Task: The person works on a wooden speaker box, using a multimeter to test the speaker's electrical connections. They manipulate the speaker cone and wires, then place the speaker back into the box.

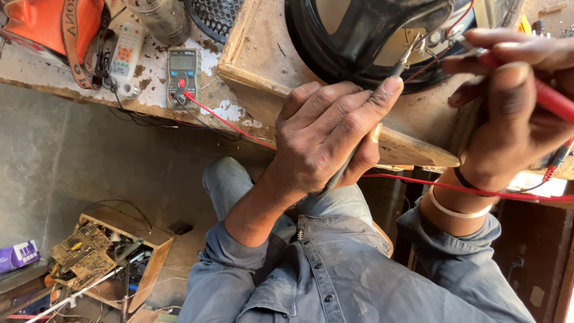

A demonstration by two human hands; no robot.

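On the worn wooden bench, left hand [326,134] is clamping a slim black probe [402,64] against the glossy black speaker frame [359,36]; right hand [508,101] is pinching a red probe [553,98]. Grey multimeter [183,76] lying nearby.

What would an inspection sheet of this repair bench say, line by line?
Surface: worn wooden workbench with flaking white paint; a bare wooden board lies on it.
Job's things: black round speaker frame on the board; grey-tipped probe and red probe aimed at its terminals.
Clutter: grey handheld multimeter, white remote control, orange bag.
Hands: left hand grips the grey-tipped probe; right hand grips the red probe.
Cables: red test lead runs from the multimeter.
Surroundings: concrete floor, open wooden box of parts.
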